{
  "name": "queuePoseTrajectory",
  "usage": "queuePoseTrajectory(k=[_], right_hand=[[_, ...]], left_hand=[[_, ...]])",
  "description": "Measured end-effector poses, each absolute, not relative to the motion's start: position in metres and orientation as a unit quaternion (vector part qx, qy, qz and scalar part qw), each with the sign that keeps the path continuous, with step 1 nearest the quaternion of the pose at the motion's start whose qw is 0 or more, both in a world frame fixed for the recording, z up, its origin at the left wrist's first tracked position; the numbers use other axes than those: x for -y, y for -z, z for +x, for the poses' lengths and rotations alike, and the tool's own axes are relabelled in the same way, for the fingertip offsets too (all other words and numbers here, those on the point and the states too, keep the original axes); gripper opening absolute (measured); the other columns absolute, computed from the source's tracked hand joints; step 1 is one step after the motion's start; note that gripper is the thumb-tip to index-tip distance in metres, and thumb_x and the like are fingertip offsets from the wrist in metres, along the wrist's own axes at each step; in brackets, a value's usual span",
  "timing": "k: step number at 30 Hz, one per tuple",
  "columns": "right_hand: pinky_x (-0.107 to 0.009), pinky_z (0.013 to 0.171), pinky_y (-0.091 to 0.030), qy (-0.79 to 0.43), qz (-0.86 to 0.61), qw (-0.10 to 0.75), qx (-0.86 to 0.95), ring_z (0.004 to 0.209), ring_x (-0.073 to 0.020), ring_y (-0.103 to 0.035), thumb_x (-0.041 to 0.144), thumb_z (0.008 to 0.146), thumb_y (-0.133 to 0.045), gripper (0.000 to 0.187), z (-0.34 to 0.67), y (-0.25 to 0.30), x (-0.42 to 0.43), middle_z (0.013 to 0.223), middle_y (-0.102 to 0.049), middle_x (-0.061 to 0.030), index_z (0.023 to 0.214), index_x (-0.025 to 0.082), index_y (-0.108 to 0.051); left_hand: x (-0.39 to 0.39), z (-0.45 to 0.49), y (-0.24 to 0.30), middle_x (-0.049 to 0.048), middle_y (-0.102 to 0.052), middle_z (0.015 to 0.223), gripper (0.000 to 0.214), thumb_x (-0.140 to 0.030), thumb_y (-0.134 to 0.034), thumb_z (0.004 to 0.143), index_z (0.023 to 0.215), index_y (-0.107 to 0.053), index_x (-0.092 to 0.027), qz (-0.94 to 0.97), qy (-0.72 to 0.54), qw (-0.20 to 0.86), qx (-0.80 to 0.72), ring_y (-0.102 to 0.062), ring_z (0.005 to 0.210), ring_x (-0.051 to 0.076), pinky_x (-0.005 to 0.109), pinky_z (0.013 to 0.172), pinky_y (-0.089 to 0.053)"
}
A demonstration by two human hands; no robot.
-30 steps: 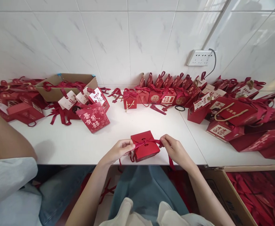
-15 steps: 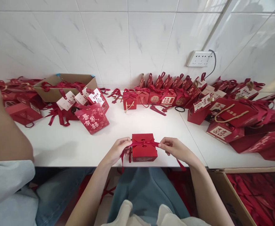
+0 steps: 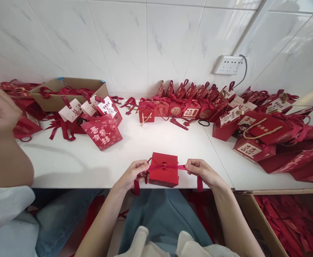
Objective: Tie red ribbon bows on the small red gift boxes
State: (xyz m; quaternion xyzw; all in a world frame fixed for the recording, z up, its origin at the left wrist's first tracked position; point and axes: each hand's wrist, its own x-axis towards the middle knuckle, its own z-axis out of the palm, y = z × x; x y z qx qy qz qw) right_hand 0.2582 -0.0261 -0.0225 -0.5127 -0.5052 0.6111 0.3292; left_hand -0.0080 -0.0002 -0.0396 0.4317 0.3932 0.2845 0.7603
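Head view: the left hand [image 3: 135, 173] and the right hand [image 3: 203, 171] each pinch a dark red ribbon [image 3: 182, 167] between thumb and fingers, one on either side of a red box [image 3: 163, 178]. This box lies at the near edge of the white table [image 3: 145, 144], between the hands, the ribbon running taut across its lid; no writing can be made out on it. A ribbon tail hangs below each hand.

Lettering is plentiful beyond. A red patterned bag [image 3: 102, 132], farther back to the left, carries the white characters 吾, 家, 有 and 囍. Behind it, white tags [image 3: 89, 106] bear print, mostly too small to read. In the row near the wall, a box with a pale panel [image 3: 191, 112] shows 囍, beside one with a round gold emblem [image 3: 176, 111]. On the right, another box [image 3: 248, 150] has 囍 on a cream label, below a rope-handled box [image 3: 270, 130] with gold characters that I cannot read surely. Markings on the side of the carton [image 3: 255, 223] at lower right are too dim to read. At far left, a co-worker's bare arm [image 3: 9, 159] reaches over the table.
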Motion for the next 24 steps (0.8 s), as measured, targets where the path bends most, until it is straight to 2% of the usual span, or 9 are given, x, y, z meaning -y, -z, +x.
queuePoseTrajectory(k=[3,7,10,13,15,20,24], right_hand=[[-0.025,0.052,-0.025,-0.610,-0.510,0.319,0.515,0.051,-0.0093,-0.030,0.052,0.072,-0.062,0.041,0.259,0.021,0.029,0.053,-0.035,0.0056,0.057,0.018,-0.046],[-0.027,0.060,-0.037,-0.601,-0.484,0.304,0.559,0.060,-0.0127,-0.046,0.051,0.077,-0.059,0.036,0.259,0.003,0.036,0.062,-0.052,0.0009,0.065,0.017,-0.056],[-0.031,0.075,-0.044,-0.602,-0.429,0.351,0.575,0.081,-0.0173,-0.057,0.044,0.077,-0.063,0.027,0.251,-0.016,0.040,0.089,-0.064,-0.0043,0.070,0.018,-0.062],[-0.037,0.089,-0.044,-0.596,-0.404,0.400,0.567,0.104,-0.0231,-0.057,0.040,0.077,-0.065,0.020,0.232,-0.025,0.040,0.118,-0.061,-0.0070,0.073,0.020,-0.066],[-0.038,0.088,-0.046,-0.578,-0.412,0.428,0.559,0.104,-0.0242,-0.059,0.040,0.077,-0.065,0.020,0.218,-0.024,0.038,0.116,-0.063,-0.0083,0.077,0.020,-0.068],[-0.030,0.069,-0.050,-0.490,-0.481,0.476,0.550,0.079,-0.0195,-0.064,0.042,0.080,-0.059,0.024,0.195,-0.006,0.035,0.084,-0.070,-0.0057,0.083,0.019,-0.067],[-0.028,0.069,-0.048,-0.414,-0.504,0.480,0.587,0.078,-0.0177,-0.061,0.035,0.085,-0.054,0.020,0.189,0.003,0.037,0.084,-0.067,-0.0041,0.087,0.021,-0.068]], left_hand=[[0.000,-0.010,0.038,-0.0076,-0.031,0.051,0.046,-0.050,-0.068,0.066,0.057,-0.036,-0.017,0.439,-0.284,0.754,-0.398,-0.019,0.042,0.002,0.020,0.039,-0.008],[-0.001,-0.012,0.021,-0.0064,-0.037,0.056,0.038,-0.046,-0.061,0.074,0.060,-0.042,-0.016,0.489,-0.250,0.729,-0.408,-0.024,0.042,0.003,0.019,0.039,-0.012],[0.001,-0.013,0.004,-0.0051,-0.042,0.059,0.033,-0.044,-0.055,0.080,0.063,-0.045,-0.017,0.566,-0.230,0.684,-0.399,-0.037,0.047,0.006,0.020,0.045,-0.027],[0.003,-0.011,-0.010,-0.0034,-0.046,0.059,0.032,-0.042,-0.051,0.082,0.063,-0.047,-0.017,0.623,-0.229,0.636,-0.393,-0.044,0.057,0.010,0.023,0.058,-0.035],[0.003,-0.009,-0.017,-0.0037,-0.045,0.057,0.032,-0.042,-0.049,0.083,0.063,-0.046,-0.017,0.638,-0.221,0.620,-0.400,-0.041,0.056,0.010,0.023,0.057,-0.034],[0.004,-0.004,-0.033,-0.0052,-0.041,0.056,0.029,-0.043,-0.049,0.083,0.068,-0.048,-0.018,0.651,-0.209,0.603,-0.411,-0.035,0.050,0.009,0.022,0.049,-0.028],[0.003,-0.001,-0.043,-0.0021,-0.050,0.064,0.027,-0.040,-0.047,0.084,0.070,-0.053,-0.018,0.706,-0.209,0.518,-0.434,-0.044,0.059,0.011,0.022,0.056,-0.034]])
